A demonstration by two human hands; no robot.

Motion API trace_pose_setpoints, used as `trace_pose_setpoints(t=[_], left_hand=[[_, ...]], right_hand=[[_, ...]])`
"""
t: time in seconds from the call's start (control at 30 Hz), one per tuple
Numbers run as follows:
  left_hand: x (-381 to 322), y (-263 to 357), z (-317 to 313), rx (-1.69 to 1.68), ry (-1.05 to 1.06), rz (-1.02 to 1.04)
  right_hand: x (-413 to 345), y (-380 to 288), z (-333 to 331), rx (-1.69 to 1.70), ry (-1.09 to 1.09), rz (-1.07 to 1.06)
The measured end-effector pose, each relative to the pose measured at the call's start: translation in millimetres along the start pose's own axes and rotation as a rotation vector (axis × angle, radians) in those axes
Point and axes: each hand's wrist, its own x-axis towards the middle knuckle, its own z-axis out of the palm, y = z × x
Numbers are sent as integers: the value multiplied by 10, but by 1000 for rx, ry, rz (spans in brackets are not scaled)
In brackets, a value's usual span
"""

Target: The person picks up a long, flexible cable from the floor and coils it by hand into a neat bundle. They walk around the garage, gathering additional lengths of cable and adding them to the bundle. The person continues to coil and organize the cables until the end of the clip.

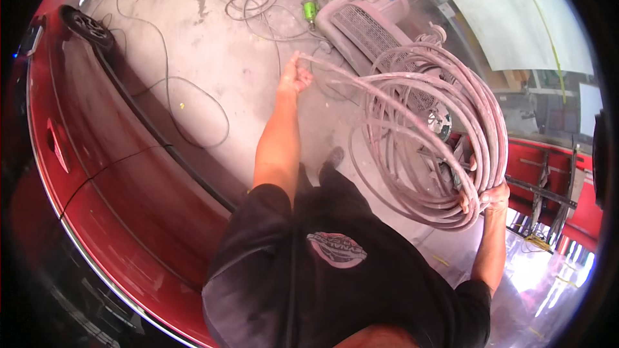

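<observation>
A thick bundle of dusty, pinkish-grey hose (pixel 491 121) hangs in large loops on my right side. My right hand (pixel 494 197) grips the loops low on their outer edge, with the fingers partly hidden behind them. One strand of the hose crosses from the bundle to my left hand (pixel 295 77), which is stretched out ahead of me. Its end lies at the raised fingertips there, pinched between thumb and finger, while the other fingers are curled.
Red car panels (pixel 140 188) run along my left, with a wheel (pixel 89 29) ahead. A dusty machine with a mesh guard (pixel 360 29) stands behind the loops, beside a green canister (pixel 310 10). Thin hose (pixel 225 121) trails over the floor. A red metal unit (pixel 527 154) is at right.
</observation>
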Motion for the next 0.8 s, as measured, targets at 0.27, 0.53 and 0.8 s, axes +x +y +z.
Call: trace_pose_setpoints(t=[0.27, 0.53, 0.8], left_hand=[[-393, 1523, -1069, -474, 98, 381], [-2184, 3016, -1871, -263, 151, 824], [-2587, 1118, 71, 679, 243, 992]], right_hand=[[174, -77, -222, -255, 132, 519], [1037, 278, -890, -310, 81, 650], [2198, 1143, -1392, -253, 94, 662]])
